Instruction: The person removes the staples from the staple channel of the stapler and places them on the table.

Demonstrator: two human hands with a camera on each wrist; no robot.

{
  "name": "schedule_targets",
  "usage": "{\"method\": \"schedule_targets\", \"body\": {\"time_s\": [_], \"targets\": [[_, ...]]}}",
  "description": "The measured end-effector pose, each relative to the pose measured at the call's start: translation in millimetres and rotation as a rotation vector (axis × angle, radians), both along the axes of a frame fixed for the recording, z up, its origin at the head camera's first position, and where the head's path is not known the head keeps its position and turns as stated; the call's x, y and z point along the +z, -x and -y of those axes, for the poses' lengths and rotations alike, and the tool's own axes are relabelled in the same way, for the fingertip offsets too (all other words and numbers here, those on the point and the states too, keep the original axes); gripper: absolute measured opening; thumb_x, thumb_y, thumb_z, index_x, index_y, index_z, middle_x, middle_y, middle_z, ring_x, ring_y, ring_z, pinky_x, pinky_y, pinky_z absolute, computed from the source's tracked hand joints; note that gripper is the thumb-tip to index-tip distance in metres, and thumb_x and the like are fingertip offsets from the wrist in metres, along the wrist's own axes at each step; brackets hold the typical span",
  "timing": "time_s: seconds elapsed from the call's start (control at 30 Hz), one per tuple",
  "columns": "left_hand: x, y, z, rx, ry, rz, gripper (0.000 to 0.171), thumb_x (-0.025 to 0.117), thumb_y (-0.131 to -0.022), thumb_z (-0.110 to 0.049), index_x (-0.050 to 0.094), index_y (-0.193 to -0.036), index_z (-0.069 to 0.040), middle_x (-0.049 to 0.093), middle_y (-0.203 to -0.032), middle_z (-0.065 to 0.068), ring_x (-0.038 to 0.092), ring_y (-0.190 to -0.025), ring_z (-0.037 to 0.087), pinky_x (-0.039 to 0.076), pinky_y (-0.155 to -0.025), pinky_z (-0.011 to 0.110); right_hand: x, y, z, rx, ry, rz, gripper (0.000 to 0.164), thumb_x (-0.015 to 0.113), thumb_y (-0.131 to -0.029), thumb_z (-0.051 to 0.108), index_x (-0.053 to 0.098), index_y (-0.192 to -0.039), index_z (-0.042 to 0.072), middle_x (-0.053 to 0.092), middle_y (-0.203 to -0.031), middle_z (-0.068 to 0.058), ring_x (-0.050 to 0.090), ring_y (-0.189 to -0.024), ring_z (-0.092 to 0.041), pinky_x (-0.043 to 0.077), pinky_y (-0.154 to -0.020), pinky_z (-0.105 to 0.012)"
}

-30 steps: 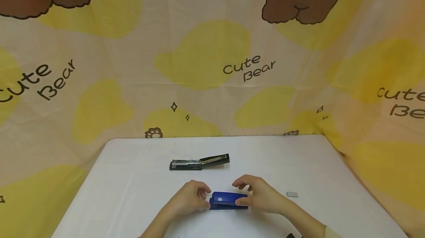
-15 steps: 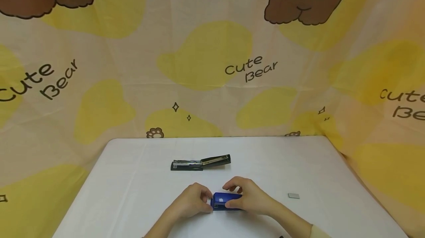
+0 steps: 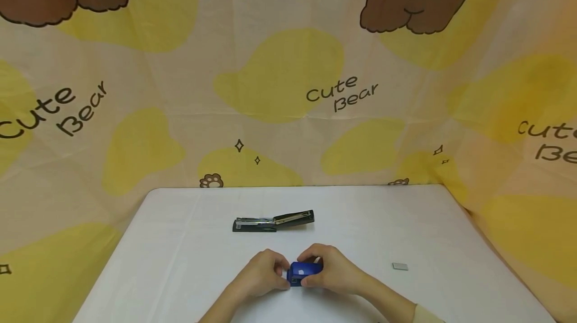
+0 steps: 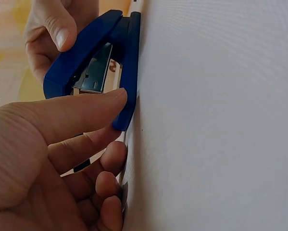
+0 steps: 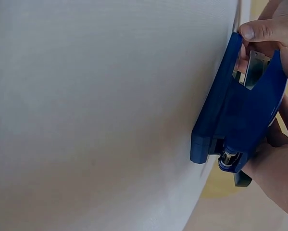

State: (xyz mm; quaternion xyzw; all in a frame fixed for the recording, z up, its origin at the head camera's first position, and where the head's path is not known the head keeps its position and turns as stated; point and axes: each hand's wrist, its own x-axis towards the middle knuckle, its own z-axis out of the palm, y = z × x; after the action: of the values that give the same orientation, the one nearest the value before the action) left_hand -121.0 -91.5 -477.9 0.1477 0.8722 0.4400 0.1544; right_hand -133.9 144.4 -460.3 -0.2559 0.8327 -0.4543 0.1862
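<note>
A blue stapler [image 3: 307, 268] stands on the white table between both hands, its top arm raised from its base at the front. In the left wrist view, the left hand [image 4: 18, 149] pinches the front end of the stapler's base [image 4: 130, 72] with thumb and fingers. The right hand [image 3: 337, 272] grips the top arm near its front, thumb on the near side and fingers on the far side. Its palm hides the stapler's rear end in the head view, while the right wrist view shows the hinge end of the stapler [image 5: 247, 115] and its metal spring.
Farther back on the table [image 3: 194, 243] lies a black stapler [image 3: 253, 228], spread wide at its hinge. A small grey block that looks like a strip of staples [image 3: 399, 266] lies to the right. A patterned yellow cloth [image 3: 275, 77] hangs behind and beside the table.
The right hand has slid left along the blue stapler towards its front and now grips the top arm there. The left hand has stayed at the front end. The view has shifted slightly.
</note>
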Motion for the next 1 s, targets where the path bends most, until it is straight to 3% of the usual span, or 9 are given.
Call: {"method": "schedule_targets", "body": {"time_s": [0.47,1.0], "targets": [[0.0,-0.9,-1.1,0.023,0.008,0.019,0.025,0.091,-0.071,-0.004,0.077,-0.092,-0.007,0.056,-0.068,-0.004,0.049,-0.066,0.013,0.037,-0.063,0.029,-4.0,1.8,1.5,0.014,0.0,-0.024,0.033,0.09,-0.083,0.016,0.074,-0.112,0.017,0.069,-0.107,0.011,0.06,-0.096,-0.012,0.05,-0.086,-0.028],[-0.5,-1.9,-1.4,0.027,0.023,-0.017,0.026,0.091,-0.069,-0.007,0.077,-0.09,-0.01,0.055,-0.066,-0.006,0.048,-0.062,0.01,0.036,-0.06,0.028,-0.1,-0.3,1.1,0.014,0.007,-0.039,0.03,0.088,-0.085,0.015,0.074,-0.112,0.017,0.068,-0.107,0.009,0.06,-0.096,-0.014,0.051,-0.085,-0.029]]}}
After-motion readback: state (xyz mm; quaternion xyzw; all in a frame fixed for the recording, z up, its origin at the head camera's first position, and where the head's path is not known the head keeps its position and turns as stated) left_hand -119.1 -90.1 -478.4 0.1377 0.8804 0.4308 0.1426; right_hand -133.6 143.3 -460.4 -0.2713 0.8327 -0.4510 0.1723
